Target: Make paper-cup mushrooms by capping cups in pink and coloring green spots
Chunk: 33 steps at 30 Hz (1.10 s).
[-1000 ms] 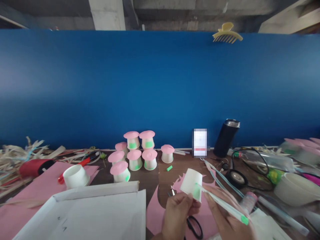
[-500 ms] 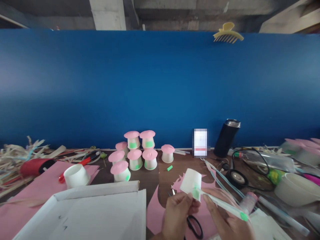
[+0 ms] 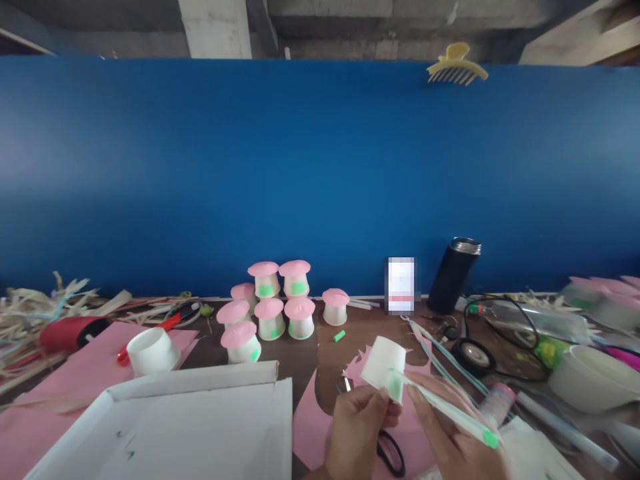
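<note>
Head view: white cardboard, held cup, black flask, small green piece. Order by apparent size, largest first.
1. White cardboard
2. Black flask and held cup: too close to rank; the left hand hides part of the cup.
3. Small green piece

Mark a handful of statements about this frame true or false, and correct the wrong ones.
1. The left hand holds a white cup with a green patch. True.
2. The right hand holds scissors. False: that hand holds a white pen with a green end.
3. A small green piece lies on the table, apart from both hands. True.
4. The yellow claw clip lies on the table. False: the clip is on the blue panel.
</note>
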Each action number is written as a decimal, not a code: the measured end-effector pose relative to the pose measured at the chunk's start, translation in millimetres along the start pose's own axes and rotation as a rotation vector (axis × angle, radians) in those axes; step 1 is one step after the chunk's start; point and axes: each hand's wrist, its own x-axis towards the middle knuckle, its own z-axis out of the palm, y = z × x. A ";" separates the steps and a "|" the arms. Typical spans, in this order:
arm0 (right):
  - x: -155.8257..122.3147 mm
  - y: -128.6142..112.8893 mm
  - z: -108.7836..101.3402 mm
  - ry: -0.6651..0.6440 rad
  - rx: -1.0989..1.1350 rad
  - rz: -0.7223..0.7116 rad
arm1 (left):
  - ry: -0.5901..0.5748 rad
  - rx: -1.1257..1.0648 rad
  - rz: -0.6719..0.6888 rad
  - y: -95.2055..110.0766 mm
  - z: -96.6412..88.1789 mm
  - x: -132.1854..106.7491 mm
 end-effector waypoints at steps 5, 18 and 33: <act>5.4 -3.0 -1.6 0.011 -0.010 -0.048 | 0.013 0.077 0.018 1.0 -0.6 -2.1; 3.4 -9.2 -2.4 -0.034 0.046 -0.004 | 0.001 0.199 0.066 11.3 1.6 -6.4; 4.7 -12.8 -4.8 -0.063 0.083 -0.025 | -0.031 0.324 0.182 2.9 -1.4 -4.7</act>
